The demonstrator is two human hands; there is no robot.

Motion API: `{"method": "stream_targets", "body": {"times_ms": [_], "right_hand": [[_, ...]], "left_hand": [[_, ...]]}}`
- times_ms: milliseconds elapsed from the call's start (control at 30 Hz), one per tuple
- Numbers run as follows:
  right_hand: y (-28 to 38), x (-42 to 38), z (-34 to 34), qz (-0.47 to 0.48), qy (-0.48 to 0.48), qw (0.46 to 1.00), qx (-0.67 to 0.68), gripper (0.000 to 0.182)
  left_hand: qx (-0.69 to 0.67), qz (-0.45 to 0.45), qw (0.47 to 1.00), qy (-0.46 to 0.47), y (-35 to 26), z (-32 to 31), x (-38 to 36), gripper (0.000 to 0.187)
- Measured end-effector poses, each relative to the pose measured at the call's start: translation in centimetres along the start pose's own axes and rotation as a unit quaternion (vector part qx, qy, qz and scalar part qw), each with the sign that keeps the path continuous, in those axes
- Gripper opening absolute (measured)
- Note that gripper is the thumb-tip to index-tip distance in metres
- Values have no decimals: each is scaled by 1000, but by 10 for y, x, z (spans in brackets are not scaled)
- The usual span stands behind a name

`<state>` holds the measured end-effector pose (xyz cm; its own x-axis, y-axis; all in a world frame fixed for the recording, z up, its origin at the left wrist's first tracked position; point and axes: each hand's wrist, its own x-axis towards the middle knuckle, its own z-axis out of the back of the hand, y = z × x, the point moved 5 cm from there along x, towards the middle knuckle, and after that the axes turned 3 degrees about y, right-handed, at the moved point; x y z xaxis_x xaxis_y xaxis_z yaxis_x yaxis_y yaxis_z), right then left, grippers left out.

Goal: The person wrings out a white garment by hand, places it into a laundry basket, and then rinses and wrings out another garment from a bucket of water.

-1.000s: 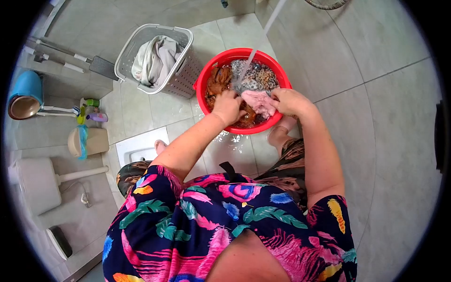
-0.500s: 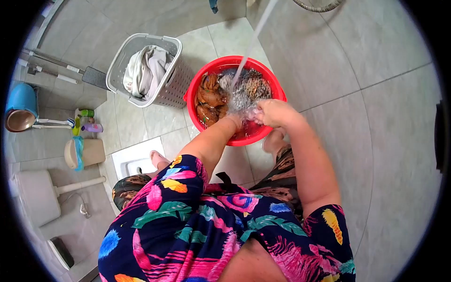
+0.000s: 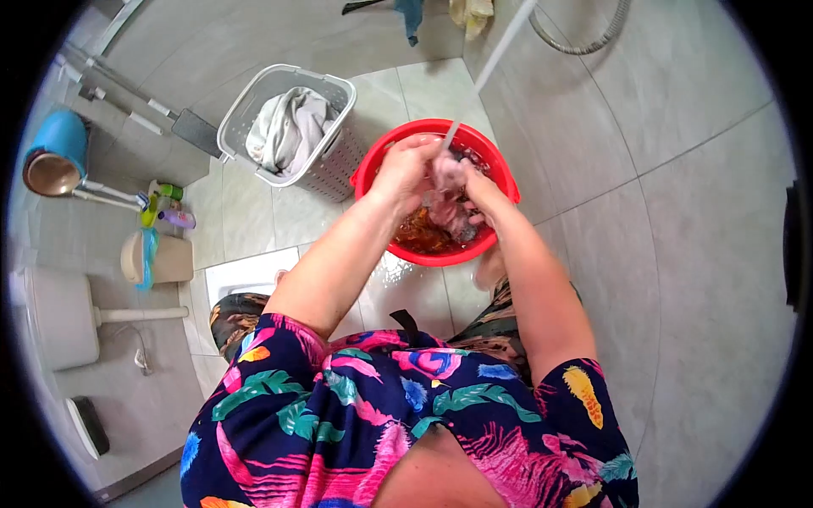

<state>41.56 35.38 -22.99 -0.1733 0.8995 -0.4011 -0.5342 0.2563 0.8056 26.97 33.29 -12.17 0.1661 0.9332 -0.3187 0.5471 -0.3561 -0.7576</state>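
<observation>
Over the red basin [image 3: 508, 173] both hands hold a wet pinkish cloth [image 3: 447, 206], bunched up; what sort of garment it is I cannot make out. My left hand [image 3: 408, 171] grips it from the left, palm side partly turned to the camera. On the other side my right hand [image 3: 483, 193] has its fingers curled around the cloth. A stream of water [image 3: 484, 76] falls onto the cloth between the hands. Brown fabric [image 3: 422, 234] lies in the water below, and darker fabric is mostly covered by the hands.
A grey laundry basket [image 3: 332, 161] with whitish cloth [image 3: 290, 131] stands left of the basin. Along the left wall are a beige bin [image 3: 168, 258], bottles [image 3: 176, 218] and a cistern [image 3: 63, 320]. A squat toilet [image 3: 246, 275] is set in the floor. A shower hose [image 3: 584, 46] hangs upper right.
Both hands have risen from the water, bringing up the pinkish cloth into the stream. The left hand moved up and left. The camera view has shifted slightly.
</observation>
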Motion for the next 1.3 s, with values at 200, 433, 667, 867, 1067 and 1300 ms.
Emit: {"method": "stream_targets", "body": {"times_ms": [200,433,667,867,1067,1300], "right_hand": [[14,-15,-30,65,188,795,574,72],[-20,40,-30,198,221,835,464,32],[4,3,-5,-73,34,883,462,37],[5,3,20,-65,-84,901,421,39],[12,1,13,-80,-52,908,407,39],[4,7,8,-84,-24,929,360,39]], "left_hand": [[436,-261,861,21,31,-54,-41,35],[560,-454,692,19,52,-33,-15,18],[687,-106,714,-86,71,77,62,17],[597,-109,748,-270,122,107,61,31],[826,6,562,53,187,119,83,29],[573,10,819,-16,109,102,81,18]]}}
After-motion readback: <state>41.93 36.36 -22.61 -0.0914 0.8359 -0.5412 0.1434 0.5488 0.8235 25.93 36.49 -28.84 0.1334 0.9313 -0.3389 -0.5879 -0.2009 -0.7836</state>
